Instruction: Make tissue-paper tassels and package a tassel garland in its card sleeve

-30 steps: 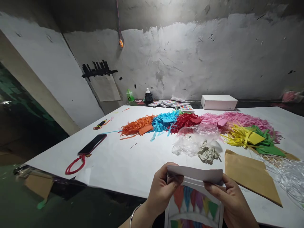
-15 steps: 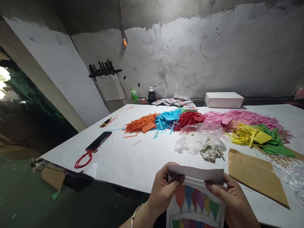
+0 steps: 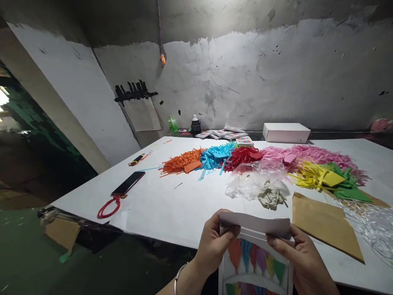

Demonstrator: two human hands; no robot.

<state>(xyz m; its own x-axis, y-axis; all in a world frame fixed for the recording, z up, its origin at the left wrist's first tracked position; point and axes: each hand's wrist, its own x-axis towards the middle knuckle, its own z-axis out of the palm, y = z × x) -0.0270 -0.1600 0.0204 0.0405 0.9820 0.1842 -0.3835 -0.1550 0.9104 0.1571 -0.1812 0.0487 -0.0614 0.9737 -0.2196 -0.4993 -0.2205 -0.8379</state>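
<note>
Both of my hands hold a white printed paper packet (image 3: 254,262) with coloured pennant flags pictured on it, low in the view at the table's near edge. My left hand (image 3: 213,246) pinches the folded top flap at its left end. At the right end, my right hand (image 3: 303,262) grips the same flap. The flap is bent over toward me. A bangle sits on my left wrist.
On the white table (image 3: 172,205) lie piles of cut paper strips: orange (image 3: 179,162), blue (image 3: 215,155), red (image 3: 242,155), pink (image 3: 307,153), yellow (image 3: 313,175), green (image 3: 346,182). Also a plastic bag (image 3: 254,180), brown envelope (image 3: 322,223), phone (image 3: 128,183), white box (image 3: 286,132).
The view has shifted slightly; my hands and the packet sit a little lower in it. The grip on the folded flap is unchanged.
</note>
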